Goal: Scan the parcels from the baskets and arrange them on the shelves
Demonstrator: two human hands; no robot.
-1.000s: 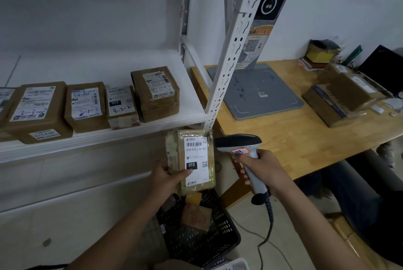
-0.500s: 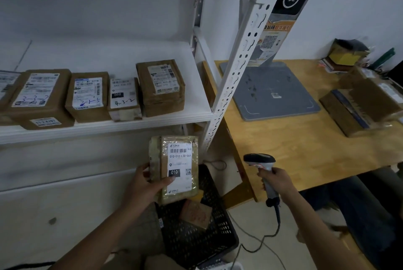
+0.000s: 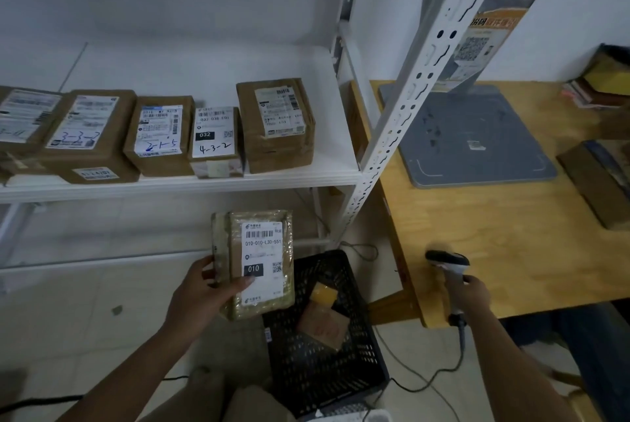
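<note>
Pulling the scanner [image 3: 449, 268] away to the right: the parcel [image 3: 260, 261] looks scanned and ready for shelving.

A second ago the scanner's head sat just beside the parcel's label. Now the right hand [image 3: 474, 295], fingers curled round the handle, has carried it well apart, over the near edge of the wooden table [image 3: 511, 244]. The left hand [image 3: 204, 295] grips the parcel by its left edge, thumb across the label. It holds the parcel upright above the black basket [image 3: 306, 367] and below the white shelf [image 3: 177, 183], where a row of labelled boxes [image 3: 160, 135] stands with bare board at its right end. One brown packet [image 3: 324, 324] lies in the basket.
</note>
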